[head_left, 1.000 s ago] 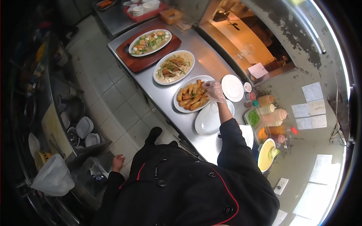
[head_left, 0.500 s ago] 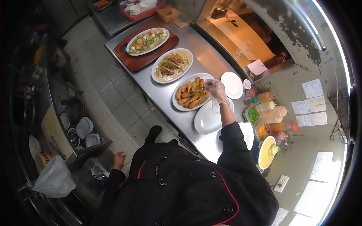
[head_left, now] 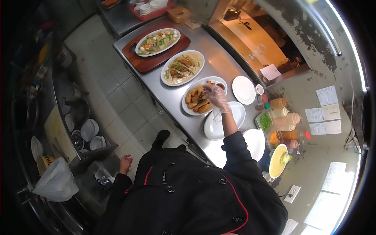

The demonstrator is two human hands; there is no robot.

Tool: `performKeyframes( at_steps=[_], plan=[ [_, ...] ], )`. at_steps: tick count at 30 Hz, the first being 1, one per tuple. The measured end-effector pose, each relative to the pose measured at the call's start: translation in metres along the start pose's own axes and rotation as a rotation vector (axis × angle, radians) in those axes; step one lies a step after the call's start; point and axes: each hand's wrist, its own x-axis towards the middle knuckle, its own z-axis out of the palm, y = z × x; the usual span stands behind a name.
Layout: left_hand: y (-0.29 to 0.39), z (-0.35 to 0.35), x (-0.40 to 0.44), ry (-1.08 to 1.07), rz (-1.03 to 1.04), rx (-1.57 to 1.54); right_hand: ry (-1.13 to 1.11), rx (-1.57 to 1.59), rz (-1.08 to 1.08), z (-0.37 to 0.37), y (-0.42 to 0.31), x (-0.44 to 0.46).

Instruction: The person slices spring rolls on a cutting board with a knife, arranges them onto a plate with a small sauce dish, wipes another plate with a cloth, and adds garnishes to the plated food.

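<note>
My right hand (head_left: 216, 98), in a clear plastic glove, is over the right part of an oval white plate of fried rolls (head_left: 197, 102). Its fingers point down at the rolls and look pinched together; whatever they hold is too small to make out. A small cup of dark sauce (head_left: 220, 85) sits at the plate's far edge. Below my wrist lies a bare oval white plate (head_left: 217, 127). My left hand (head_left: 125, 163) hangs low by my side over the floor, bare, its fingers loosely curled and partly smeared, touching nothing that shows.
Beyond the rolls are a noodle-like dish (head_left: 182, 68) and a dish on a wooden board (head_left: 184, 42). A round plate (head_left: 243, 90), sauce bottles (head_left: 290, 118) and a tub of chopped greens (head_left: 265, 122) line the wall side. Stacked bowls (head_left: 89, 130) stand at left.
My right hand has moved left from the plate's right edge to over the rolls, uncovering the sauce cup. My left hand stays low at my side. The view has shifted slightly.
</note>
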Motion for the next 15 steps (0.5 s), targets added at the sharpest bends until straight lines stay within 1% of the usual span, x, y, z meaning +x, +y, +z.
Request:
performKeyframes(
  at_steps=[2, 3, 5, 6, 7, 10, 13, 15],
  plan=[
    [0.002, 0.0, -0.002, 0.0, -0.032, 0.012, 0.121, -0.178, -0.078, -0.004, -0.004, -0.002],
    [0.001, 0.0, -0.004, 0.002, -0.052, 0.014, 0.224, -0.202, -0.122, 0.0, -0.017, -0.007],
    [-0.002, 0.0, -0.006, -0.004, -0.066, 0.016, 0.275, -0.46, -0.271, 0.014, 0.021, -0.002],
    [-0.005, 0.001, -0.005, -0.011, -0.06, 0.016, 0.298, -0.589, -0.345, 0.019, 0.022, -0.002],
    [-0.007, 0.002, -0.005, -0.018, -0.053, 0.017, 0.251, -0.623, -0.367, 0.026, 0.024, -0.006],
    [0.002, 0.004, -0.006, -0.026, -0.075, 0.035, 0.216, -0.429, -0.449, 0.036, 0.01, -0.021],
    [0.009, 0.006, -0.006, -0.021, -0.068, 0.043, 0.366, -0.553, -0.449, 0.034, -0.046, -0.038],
    [0.002, 0.011, 0.0, -0.043, -0.082, 0.011, 0.131, -0.631, -0.288, 0.033, -0.054, -0.046]
  ],
)
